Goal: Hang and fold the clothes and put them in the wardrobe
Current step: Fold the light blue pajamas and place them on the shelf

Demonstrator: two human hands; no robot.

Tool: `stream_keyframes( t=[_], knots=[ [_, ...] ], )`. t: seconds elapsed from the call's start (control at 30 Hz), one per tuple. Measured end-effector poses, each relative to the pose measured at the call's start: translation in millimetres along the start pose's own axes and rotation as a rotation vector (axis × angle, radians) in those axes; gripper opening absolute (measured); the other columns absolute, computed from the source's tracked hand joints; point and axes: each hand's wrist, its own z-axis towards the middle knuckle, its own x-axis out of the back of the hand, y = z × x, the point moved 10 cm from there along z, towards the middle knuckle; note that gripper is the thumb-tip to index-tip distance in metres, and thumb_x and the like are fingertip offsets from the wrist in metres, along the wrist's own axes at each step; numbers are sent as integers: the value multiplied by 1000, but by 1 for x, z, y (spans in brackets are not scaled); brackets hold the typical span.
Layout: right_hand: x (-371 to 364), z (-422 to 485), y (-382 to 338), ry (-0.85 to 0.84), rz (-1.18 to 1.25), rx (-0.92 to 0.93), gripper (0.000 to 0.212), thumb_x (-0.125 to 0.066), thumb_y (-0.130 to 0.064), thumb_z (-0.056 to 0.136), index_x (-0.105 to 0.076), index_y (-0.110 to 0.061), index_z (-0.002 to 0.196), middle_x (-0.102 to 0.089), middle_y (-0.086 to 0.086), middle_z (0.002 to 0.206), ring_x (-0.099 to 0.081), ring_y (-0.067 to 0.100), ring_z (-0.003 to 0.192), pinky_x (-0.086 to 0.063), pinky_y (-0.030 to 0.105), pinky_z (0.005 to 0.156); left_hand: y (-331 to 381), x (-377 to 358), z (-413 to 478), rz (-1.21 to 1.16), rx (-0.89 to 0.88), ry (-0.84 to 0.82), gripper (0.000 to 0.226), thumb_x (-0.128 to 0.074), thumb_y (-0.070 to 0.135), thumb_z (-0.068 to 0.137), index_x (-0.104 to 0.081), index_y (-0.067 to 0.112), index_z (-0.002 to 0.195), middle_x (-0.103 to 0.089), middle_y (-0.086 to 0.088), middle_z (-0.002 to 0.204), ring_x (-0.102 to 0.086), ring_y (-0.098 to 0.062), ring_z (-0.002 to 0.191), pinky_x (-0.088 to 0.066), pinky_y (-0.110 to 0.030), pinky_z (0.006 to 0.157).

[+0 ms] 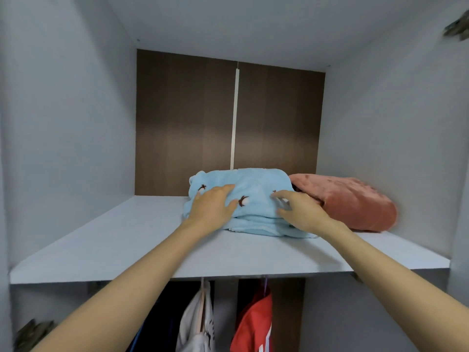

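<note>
Both forearms stretch out ahead of me, over the front edge of the white wardrobe shelf (127,240), and past them sits the thing I'm working: a folded light-blue fleece garment (253,184) with little dark embroidered marks, set on the shelf toward its back and right of centre.

Left hand (212,205) lies flat on the garment's left front, palm down, fingers spread wide. It is pressing, not pinching. Right hand (299,208) is at the right front corner, fingers loosely curled over the top layer. I can't tell whether it has actually closed on any cloth or is just resting there.

How it'll handle, by my read: soft, light, thick pile, no stiffness at all. The fold will slump if I lift from the top layer only, and the bottom layers already poke out at the front edge. So the place to take it is low on both sides, under the whole stack, or simply push it flat-handed along the shelf, which looks smooth enough to let fleece slide.

Just right of the blue garment, touching or nearly so, is a folded pink plush garment (355,201). Shove too far right and I'd rumple it.

Below the shelf, a white top (198,323) and a red shirt (253,323) hang on hangers.
</note>
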Motion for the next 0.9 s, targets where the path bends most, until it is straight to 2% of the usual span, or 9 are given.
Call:
stream_keyframes(
  t=[0.1,0.2,0.33,0.57,0.67,0.8,0.9],
  knots=[
    [29,-39,-12,96,57,44,39,-54,-23,95,-53,-28,133,-55,-12,136,-55,15,114,-47,38,94,20,15,-34,4,-22,44,45,-48,32,98,-43,26,143,-54,-1,137,-50,-23,125,-38,-37,102],
    [56,-90,-23,224,104,79,32,-55,-26,94,-57,-34,125,-62,-16,121,-58,9,101,-50,38,86,44,32,-75,-27,-63,131,42,-48,31,98,-47,29,140,-55,4,137,-52,-18,121,-40,-27,86],
    [69,-168,-40,313,37,143,29,-54,-27,95,-59,-32,123,-63,-13,121,-56,11,107,-46,31,83,77,45,-143,28,-111,204,41,-48,32,98,-50,28,138,-55,8,137,-51,-15,121,-38,-27,93],
    [27,-301,-47,202,-87,156,31,-51,-29,97,-58,-30,126,-63,-10,120,-56,14,105,-44,30,83,116,34,-274,57,-97,135,41,-49,31,97,-51,24,138,-58,5,134,-50,-14,125,-36,-33,109],
    [1,-354,-42,99,-147,118,33,-44,-32,99,-56,-29,131,-61,-9,126,-56,14,109,-43,28,87,121,16,-327,59,-62,32,42,-49,30,97,-50,23,139,-57,3,134,-51,-15,125,-35,-32,107],
    [-22,-423,-46,-6,-235,72,36,-40,-32,101,-51,-30,135,-57,-10,131,-54,15,113,-39,28,88,129,-8,-402,82,-74,-92,39,-53,25,95,-55,19,134,-62,-1,126,-58,-20,114,-43,-35,98],
    [-29,-479,-58,-52,-228,36,35,-44,-28,100,-54,-27,133,-60,-6,128,-55,19,112,-40,30,87,133,-19,-457,95,-65,-180,40,-48,28,98,-52,22,137,-59,3,130,-55,-17,118,-40,-33,101]
  ],
)
